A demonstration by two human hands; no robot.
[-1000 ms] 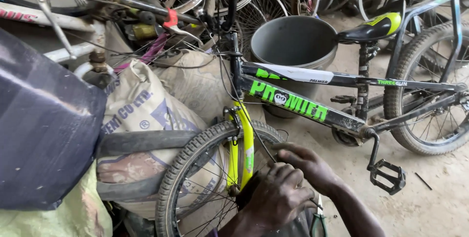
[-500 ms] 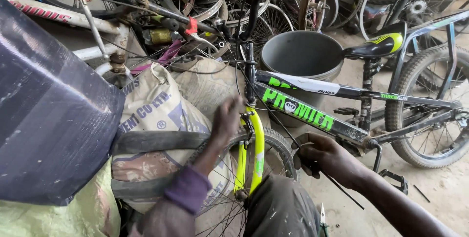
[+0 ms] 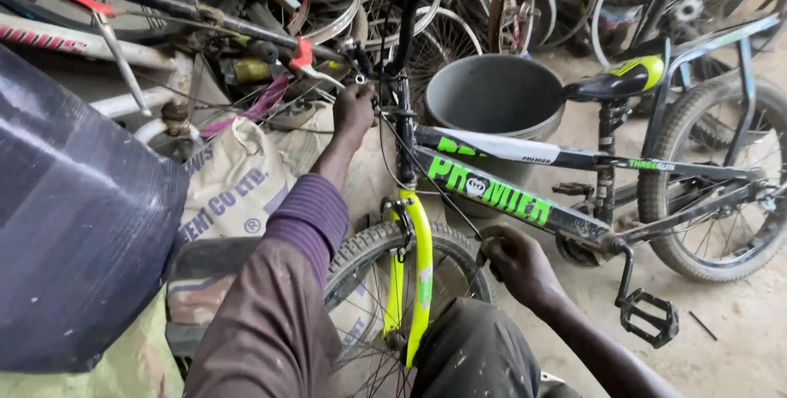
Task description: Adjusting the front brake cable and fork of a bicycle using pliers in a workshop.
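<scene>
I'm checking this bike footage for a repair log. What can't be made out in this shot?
Head view only:
- Handlebar: cut off by the top edge.
- What the left hand grips by the stem: covered by its fingers.
- What the right hand pinches at the front tyre: hidden by the fist.
- Front hub: behind the knee.
- Bucket contents: too dark.

One bicycle point(image 3: 525, 201), one grey bucket point(image 3: 496, 99), two hands (several loose wheels point(image 3: 443, 33) behind).

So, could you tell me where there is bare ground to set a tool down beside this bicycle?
Bare dirt floor lies at lower right, bordered by the black pedal and the rear wheel. A narrower strip runs behind the grey bucket. The upper left is crowded with stacked wheels and frames, and sacks fill the left.
</scene>
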